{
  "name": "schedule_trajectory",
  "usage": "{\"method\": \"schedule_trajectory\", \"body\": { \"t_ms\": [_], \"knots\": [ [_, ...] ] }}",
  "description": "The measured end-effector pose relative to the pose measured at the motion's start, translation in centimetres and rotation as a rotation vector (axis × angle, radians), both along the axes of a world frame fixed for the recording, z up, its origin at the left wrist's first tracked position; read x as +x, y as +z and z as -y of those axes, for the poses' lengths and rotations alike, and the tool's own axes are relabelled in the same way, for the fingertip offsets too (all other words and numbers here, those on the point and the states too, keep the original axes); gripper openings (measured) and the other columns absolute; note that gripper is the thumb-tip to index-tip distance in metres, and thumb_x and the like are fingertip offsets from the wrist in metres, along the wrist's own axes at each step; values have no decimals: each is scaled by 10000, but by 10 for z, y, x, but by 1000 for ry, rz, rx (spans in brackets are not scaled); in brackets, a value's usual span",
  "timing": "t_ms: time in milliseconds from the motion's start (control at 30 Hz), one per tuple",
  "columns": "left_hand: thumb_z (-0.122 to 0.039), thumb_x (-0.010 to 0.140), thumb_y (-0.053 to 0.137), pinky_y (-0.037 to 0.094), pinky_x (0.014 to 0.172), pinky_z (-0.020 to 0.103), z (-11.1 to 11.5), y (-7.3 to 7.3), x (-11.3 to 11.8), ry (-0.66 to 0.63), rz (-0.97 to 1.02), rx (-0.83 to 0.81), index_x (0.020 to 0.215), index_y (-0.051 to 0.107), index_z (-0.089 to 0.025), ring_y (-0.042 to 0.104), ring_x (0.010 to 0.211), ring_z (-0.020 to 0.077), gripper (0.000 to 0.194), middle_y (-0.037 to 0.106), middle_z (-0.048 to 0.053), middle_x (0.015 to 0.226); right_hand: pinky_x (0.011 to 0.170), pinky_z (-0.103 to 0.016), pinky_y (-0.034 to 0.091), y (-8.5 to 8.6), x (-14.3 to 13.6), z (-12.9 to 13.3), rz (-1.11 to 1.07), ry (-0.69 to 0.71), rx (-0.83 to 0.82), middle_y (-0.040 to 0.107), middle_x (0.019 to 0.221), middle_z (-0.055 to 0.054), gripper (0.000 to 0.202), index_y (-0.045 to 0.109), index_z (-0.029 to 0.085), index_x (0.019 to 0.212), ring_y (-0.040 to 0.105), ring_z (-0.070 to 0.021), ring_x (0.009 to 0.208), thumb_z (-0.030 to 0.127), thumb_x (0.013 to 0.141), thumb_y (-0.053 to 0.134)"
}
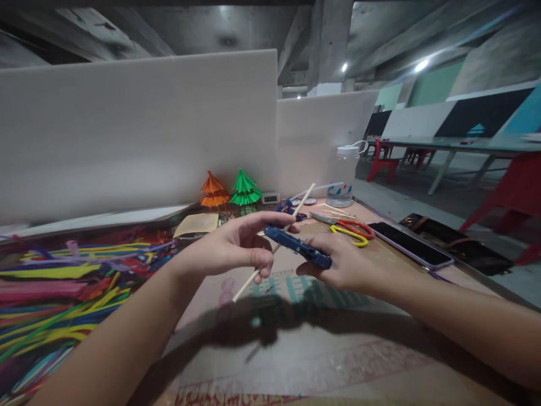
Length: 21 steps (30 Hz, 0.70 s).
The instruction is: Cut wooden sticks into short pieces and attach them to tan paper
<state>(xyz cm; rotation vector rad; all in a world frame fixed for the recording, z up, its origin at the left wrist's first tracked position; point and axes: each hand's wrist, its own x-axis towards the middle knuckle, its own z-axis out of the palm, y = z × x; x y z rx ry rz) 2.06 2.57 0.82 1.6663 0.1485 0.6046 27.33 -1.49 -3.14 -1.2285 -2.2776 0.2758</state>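
Note:
Between the fingers of my left hand (239,246) is a thin pale wooden stick (245,288), slanting from lower left to upper right. My right hand (338,262) is closed around a dark blue tool (298,246) that looks like a small stapler or glue gun. Its far end crosses the stick close to my left fingertips; whether the two touch is unclear. Both hands are above the cardboard-covered table (338,361), where their shadow falls. Behind them stand an orange paper tree (214,190) and a green paper tree (245,189).
Colourful strips (63,287) are heaped at the left. Scissors with red and yellow handles (359,234), a phone (409,245) and a dark case (456,242) lie at the right. A clear bottle (339,177) stands by the white partition (139,129).

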Motion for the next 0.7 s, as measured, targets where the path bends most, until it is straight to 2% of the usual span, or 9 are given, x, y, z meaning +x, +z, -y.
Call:
{"method": "schedule_trajectory", "body": {
  "t_ms": [100, 167, 233, 333, 400, 433, 533, 633, 700],
  "knots": [
    [-167, 881, 764, 589, 566, 188, 3, 1, 1, -18, 2, -18, 1298, 685, -352, 676, 660, 76, 463, 652, 75, 1306, 636, -298, 392, 2, -2, 0, -18, 46, -40, 675, 741, -14, 269, 699, 201, 896, 556, -168, 667, 470, 889, 682],
    [-162, 868, 772, 573, 546, 184, 2, 3, -1, 22, -4, -20, 1300, 690, -345, 656, 645, 73, 476, 664, 77, 1284, 666, -316, 416, 2, -3, -2, -26, 61, -16, 696, 807, -27, 250, 687, 210, 929, 583, -189, 715, 456, 883, 681],
    [-157, 857, 779, 552, 538, 173, -3, 6, -8, 122, -4, 8, 1308, 685, -348, 630, 633, 61, 499, 663, 76, 1299, 716, -340, 437, -2, -1, -7, -34, 50, 44, 717, 924, -59, 266, 669, 209, 1016, 615, -222, 808, 437, 881, 671],
    [-210, 866, 773, 536, 566, 175, -19, 5, -22, 360, -51, 111, 1372, 633, -328, 615, 642, 53, 539, 630, 96, 1369, 762, -359, 447, -18, 0, -15, 19, 45, 141, 708, 1006, -103, 282, 636, 181, 1062, 621, -246, 882, 397, 881, 637],
    [-250, 886, 743, 535, 589, 194, -32, -1, -25, 455, -267, 201, 1427, 578, -280, 629, 655, 70, 566, 642, 124, 1353, 776, -368, 445, -32, -1, -21, 152, 123, 212, 697, 978, -115, 300, 630, 166, 1043, 610, -255, 876, 358, 815, 670],
    [-263, 899, 714, 539, 595, 207, -38, -6, -22, 438, -396, 250, 1434, 566, -263, 633, 652, 75, 555, 634, 131, 1365, 800, -382, 445, -39, -3, -23, 242, 200, 252, 692, 979, -123, 358, 628, 156, 1053, 603, -263, 882, 339, 755, 701],
    [-255, 913, 596, 558, 603, 241, -53, -22, 12, 267, -578, 408, 1417, 566, -220, 656, 685, 104, 506, 610, 146, 1396, 858, -421, 431, -53, -12, -26, 458, 390, 350, 691, 984, -142, 413, 627, 128, 1081, 592, -286, 919, 359, 745, 689],
    [-196, 872, 621, 554, 641, 233, -73, -26, 72, 213, -584, 489, 1389, 597, -180, 661, 708, 109, 517, 676, 138, 1298, 883, -424, 414, -56, -20, -26, 494, 400, 376, 691, 978, -140, 368, 628, 113, 1067, 588, -279, 925, 369, 803, 639],
    [-164, 913, 556, 549, 646, 239, -92, -20, 113, 232, -579, 547, 1475, 511, -163, 663, 690, 110, 564, 697, 159, 1257, 855, -407, 415, -54, -21, -25, 503, 381, 348, 687, 956, -123, 374, 627, 116, 1069, 591, -265, 890, 385, 810, 639]
  ]
}}
